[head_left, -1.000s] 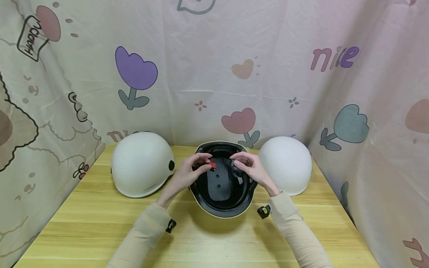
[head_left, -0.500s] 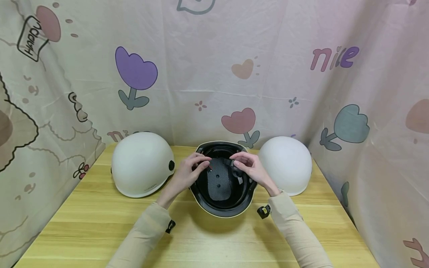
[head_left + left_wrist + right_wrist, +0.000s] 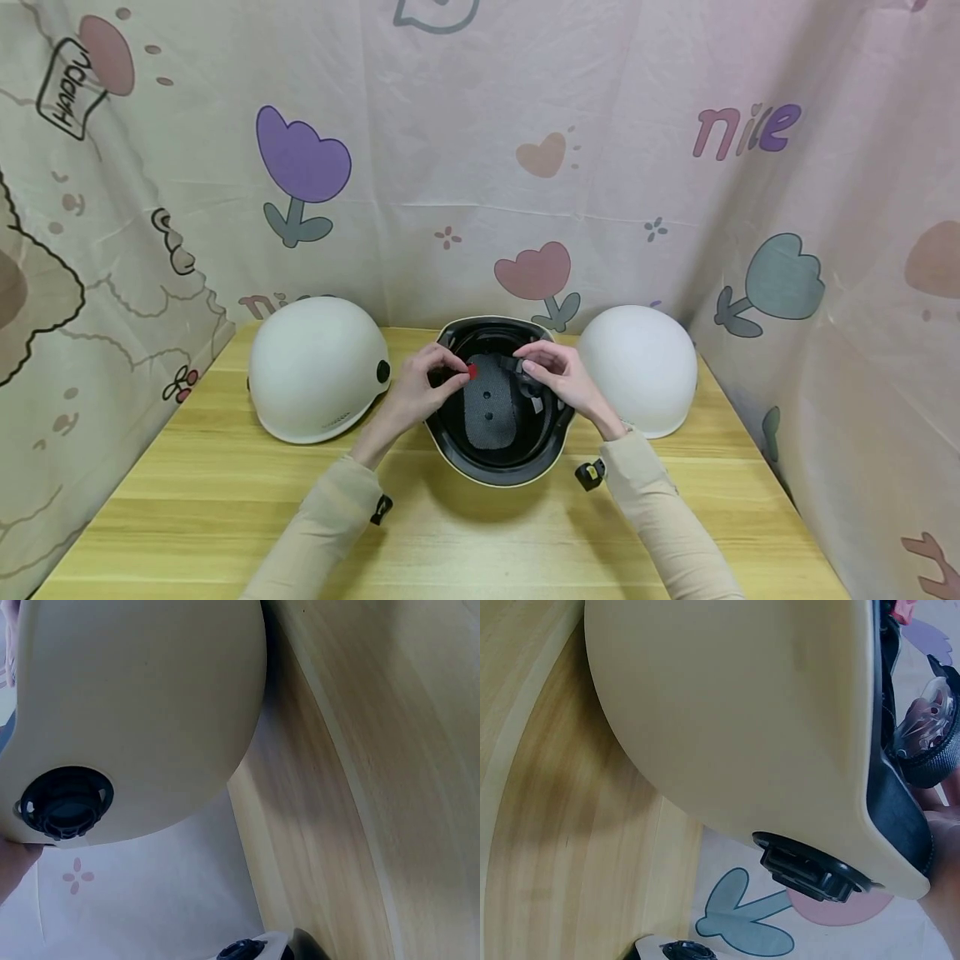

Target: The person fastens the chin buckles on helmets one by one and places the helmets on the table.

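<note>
An upturned cream helmet (image 3: 498,480) lies on the table, its black lining and grey mesh pad facing up. Over its left side, my left hand (image 3: 418,387) pinches a small red buckle piece (image 3: 472,372) between thumb and fingers. My right hand (image 3: 564,380), over the right side, pinches the end of a black chin strap (image 3: 519,367). A gap separates the two ends. The right wrist view shows the strap (image 3: 937,761) with a clear plastic part by the fingers. In the left wrist view, the helmet shell (image 3: 142,712) hides most of the left hand.
White helmets stand dome up on both sides: the left helmet (image 3: 318,371) and the right helmet (image 3: 637,371), close beside the hands. Black round mounts (image 3: 67,802) jut from the middle helmet's sides. A printed curtain (image 3: 450,183) hangs behind the wooden table (image 3: 480,550).
The red buckle piece in my left hand turned almost out of sight half a second ago and shows again now. The left fingers shifted slightly; the right hand stays in place.
</note>
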Action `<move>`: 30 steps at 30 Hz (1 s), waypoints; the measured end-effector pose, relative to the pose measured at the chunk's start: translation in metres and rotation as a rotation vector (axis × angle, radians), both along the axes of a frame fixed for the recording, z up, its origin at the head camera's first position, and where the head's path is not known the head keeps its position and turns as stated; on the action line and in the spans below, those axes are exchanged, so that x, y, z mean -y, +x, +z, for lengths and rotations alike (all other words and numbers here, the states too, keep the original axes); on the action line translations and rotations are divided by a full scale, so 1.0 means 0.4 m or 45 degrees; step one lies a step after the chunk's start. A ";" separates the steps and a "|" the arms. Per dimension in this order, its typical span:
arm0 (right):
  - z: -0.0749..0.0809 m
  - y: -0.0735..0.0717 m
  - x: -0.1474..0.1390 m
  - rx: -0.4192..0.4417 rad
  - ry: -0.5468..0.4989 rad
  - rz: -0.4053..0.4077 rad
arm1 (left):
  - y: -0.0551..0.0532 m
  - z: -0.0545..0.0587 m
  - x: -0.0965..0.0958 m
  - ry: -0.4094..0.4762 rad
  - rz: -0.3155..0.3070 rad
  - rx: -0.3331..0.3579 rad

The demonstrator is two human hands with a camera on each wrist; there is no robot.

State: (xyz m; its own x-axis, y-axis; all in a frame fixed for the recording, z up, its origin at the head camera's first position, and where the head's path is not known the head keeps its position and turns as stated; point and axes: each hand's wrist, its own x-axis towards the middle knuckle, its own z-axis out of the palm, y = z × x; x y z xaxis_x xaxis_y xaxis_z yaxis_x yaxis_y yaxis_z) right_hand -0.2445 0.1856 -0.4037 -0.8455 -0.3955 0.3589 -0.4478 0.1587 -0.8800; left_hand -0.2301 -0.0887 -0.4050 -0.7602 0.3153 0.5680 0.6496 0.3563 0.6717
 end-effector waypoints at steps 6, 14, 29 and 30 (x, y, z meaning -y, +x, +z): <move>0.002 0.002 0.001 0.003 -0.005 0.002 | 0.003 0.006 0.001 -0.025 0.005 0.021; 0.002 0.004 0.001 0.007 -0.010 0.011 | 0.008 0.010 0.005 -0.120 0.036 0.053; 0.002 0.003 0.003 0.016 -0.004 0.016 | 0.003 -0.001 0.013 -0.056 -0.067 0.043; 0.002 0.003 0.004 0.016 -0.003 0.015 | 0.003 -0.001 0.014 -0.053 -0.076 0.055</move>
